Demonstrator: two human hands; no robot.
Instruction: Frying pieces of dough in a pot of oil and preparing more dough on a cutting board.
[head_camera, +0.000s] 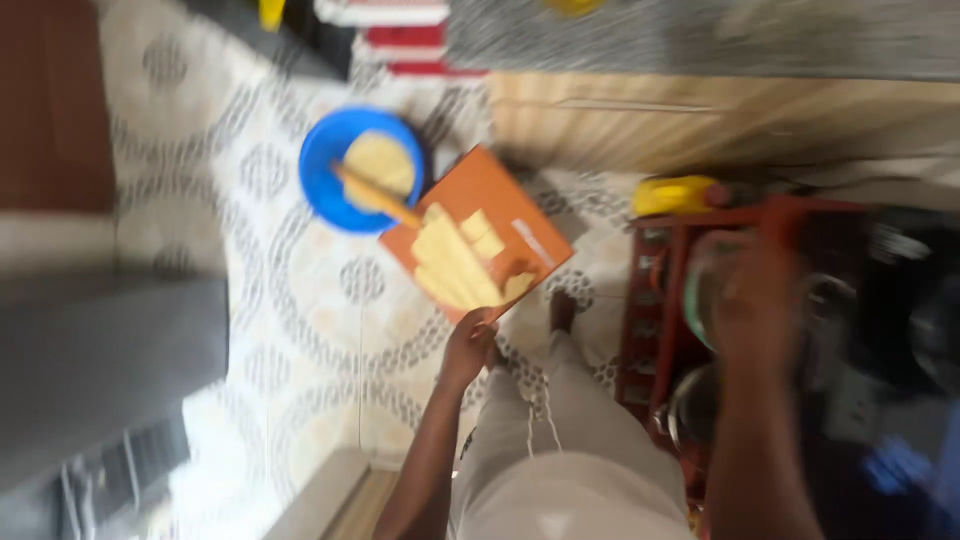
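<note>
Orange and flat, the cutting board (478, 228) sits at the centre of the frame on the patterned floor (280, 300), carrying pale yellow pieces (455, 262); the left hand (470, 348) grips its lower corner, fingers closed on the edge. Above and left, touching the board's corner, a blue bowl (335, 172) holds more yellow food and a wooden-handled tool (378, 196). At right, the right hand (755, 300) reaches to a red rack (660, 300), seemingly around a greenish bowl (700, 300); blur hides its grasp. Judged so, a container is being fetched; next calls for a steady board.
</note>
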